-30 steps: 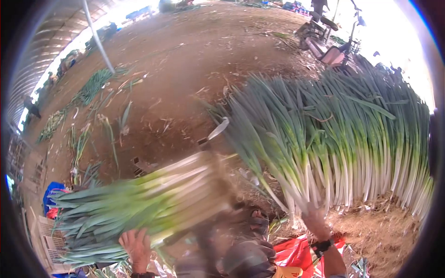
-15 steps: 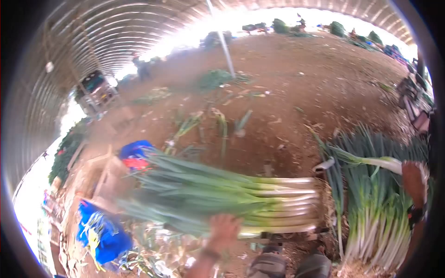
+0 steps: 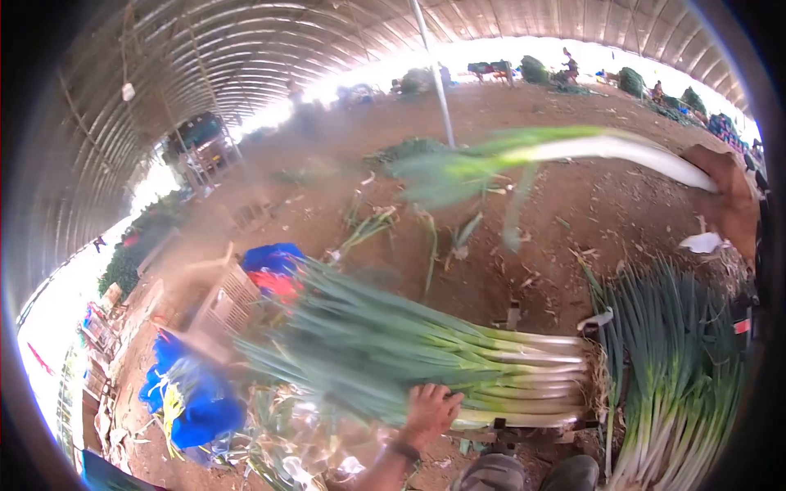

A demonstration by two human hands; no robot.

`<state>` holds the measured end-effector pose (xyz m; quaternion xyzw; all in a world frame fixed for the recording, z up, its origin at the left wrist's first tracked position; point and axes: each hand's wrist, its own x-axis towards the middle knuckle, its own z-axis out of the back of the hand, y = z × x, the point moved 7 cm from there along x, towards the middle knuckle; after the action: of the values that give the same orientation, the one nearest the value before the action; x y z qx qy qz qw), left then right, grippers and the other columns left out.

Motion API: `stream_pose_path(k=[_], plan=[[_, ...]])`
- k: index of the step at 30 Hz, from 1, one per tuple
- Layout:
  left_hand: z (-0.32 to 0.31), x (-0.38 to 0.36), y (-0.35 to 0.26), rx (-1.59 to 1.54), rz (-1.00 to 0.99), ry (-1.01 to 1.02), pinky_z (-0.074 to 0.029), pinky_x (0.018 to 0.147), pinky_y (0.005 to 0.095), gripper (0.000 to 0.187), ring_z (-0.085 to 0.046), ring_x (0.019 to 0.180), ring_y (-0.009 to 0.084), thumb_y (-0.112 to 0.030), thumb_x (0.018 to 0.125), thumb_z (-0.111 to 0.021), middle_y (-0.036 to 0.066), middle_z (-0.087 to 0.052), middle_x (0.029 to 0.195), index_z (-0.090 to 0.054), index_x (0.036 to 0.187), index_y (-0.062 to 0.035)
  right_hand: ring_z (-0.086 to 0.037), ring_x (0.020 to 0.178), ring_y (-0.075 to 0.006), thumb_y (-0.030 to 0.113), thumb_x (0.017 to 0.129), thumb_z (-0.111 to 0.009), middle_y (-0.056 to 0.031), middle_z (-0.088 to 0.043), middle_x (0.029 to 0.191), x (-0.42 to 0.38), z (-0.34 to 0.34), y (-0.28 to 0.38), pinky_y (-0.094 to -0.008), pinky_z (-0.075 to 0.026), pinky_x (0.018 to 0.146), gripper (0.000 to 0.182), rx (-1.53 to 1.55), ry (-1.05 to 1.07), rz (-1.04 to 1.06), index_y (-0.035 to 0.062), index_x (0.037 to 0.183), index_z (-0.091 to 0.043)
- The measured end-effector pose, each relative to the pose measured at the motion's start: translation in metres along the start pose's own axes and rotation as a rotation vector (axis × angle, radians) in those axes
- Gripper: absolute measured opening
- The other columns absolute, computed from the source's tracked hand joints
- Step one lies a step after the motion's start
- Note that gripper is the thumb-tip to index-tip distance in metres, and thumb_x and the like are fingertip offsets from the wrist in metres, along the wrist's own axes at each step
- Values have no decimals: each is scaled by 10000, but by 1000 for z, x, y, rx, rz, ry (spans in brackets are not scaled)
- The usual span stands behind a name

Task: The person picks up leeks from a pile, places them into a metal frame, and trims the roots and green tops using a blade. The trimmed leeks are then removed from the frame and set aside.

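Note:
A row of long green onions lies side by side in front of me, white ends to the right and leaves to the left. My left hand rests on the near edge of this row, fingers slightly bent and apart. At the upper right, my right hand is closed around the white end of a single green onion. That onion is raised above the ground, its leaves pointing left and blurred by motion. Below the right hand lies a larger heap of green onions.
A plastic crate stands at the left, near a blue bag and another blue bundle. Peeled leaves litter the ground by my shoes. A pole rises farther off, with people in the distance.
My right hand has lifted the green onion up from over the right heap and swung it forward and left. The left hand stays at the row's near edge. The view has shifted slightly.

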<state>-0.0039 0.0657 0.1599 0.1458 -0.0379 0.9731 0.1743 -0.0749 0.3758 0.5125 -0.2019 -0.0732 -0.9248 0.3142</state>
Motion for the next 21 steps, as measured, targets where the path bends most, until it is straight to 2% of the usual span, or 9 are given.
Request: stream_pose_path(k=[4,7,10,12,13,14,15,18,21], plan=[[-11,2,5,-14,39,154,-385,986,504,311,-533,1133,244,-354,968,-609,33,-613,1145,-696,1255,-271,-625,616,-138,82,922,-692,-109,-742,1017,-5,9,-10,-270,-581,567,474,-44,-162,25,31,1376,-565],[-3,3,5,-88,28,64,-384,981,502,287,-533,1125,254,-343,934,-637,31,-612,1102,-725,1195,-262,-634,550,-132,60,902,-715,-112,-760,981,-25,-32,-11,-260,-592,516,487,-27,-168,58,32,1368,-574],[2,7,2,-67,41,49,-381,980,491,262,-530,1111,260,-316,907,-653,29,-614,1068,-751,1143,-257,-643,709,-168,29,936,-611,-120,-732,1023,-54,-129,-1,-283,-585,568,395,28,-36,176,14,1328,-570],[-5,2,3,-36,66,78,-389,1013,528,269,-569,1147,298,-288,905,-653,52,-643,1131,-757,1149,-239,-648,815,-192,8,958,-543,-126,-713,1050,-86,-208,4,-299,-580,602,344,46,99,210,2,1301,-567],[-20,-6,7,5,68,70,-391,1022,541,273,-580,1157,312,-283,905,-654,63,-648,1156,-757,1154,-237,-648,897,-203,28,984,-513,-94,-670,1018,-104,-252,0,-349,-581,744,350,10,286,133,10,1333,-536],[-33,-11,11,48,70,62,-393,1031,554,277,-591,1167,326,-278,905,-656,74,-654,1182,-757,1159,-235,-647,915,-211,30,983,-512,-92,-657,1010,-117,-272,0,-359,-574,775,354,-7,310,132,13,1336,-530],[-28,-8,9,-56,-7,-47,-393,1046,588,272,-615,1173,365,-298,911,-671,120,-661,1213,-761,1161,-241,-646,933,-219,32,981,-512,-91,-644,1002,-130,-290,0,-368,-567,807,359,-21,333,130,15,1339,-524],[0,-4,-6,184,-126,-87,-424,1011,558,260,-633,1111,350,-321,909,-695,132,-671,1156,-767,1146,-243,-639,976,-241,45,934,-560,-84,-597,971,-155,-323,-3,-375,-553,835,401,-30,345,85,16,1331,-510],[-2,-9,10,-141,-6,42,-461,952,512,317,-645,1029,331,-367,931,-693,119,-683,1109,-762,1152,-151,-625,1047,-242,61,916,-570,-84,-605,1052,-173,-338,-14,-376,-534,879,474,-60,456,22,4,1378,-480]])
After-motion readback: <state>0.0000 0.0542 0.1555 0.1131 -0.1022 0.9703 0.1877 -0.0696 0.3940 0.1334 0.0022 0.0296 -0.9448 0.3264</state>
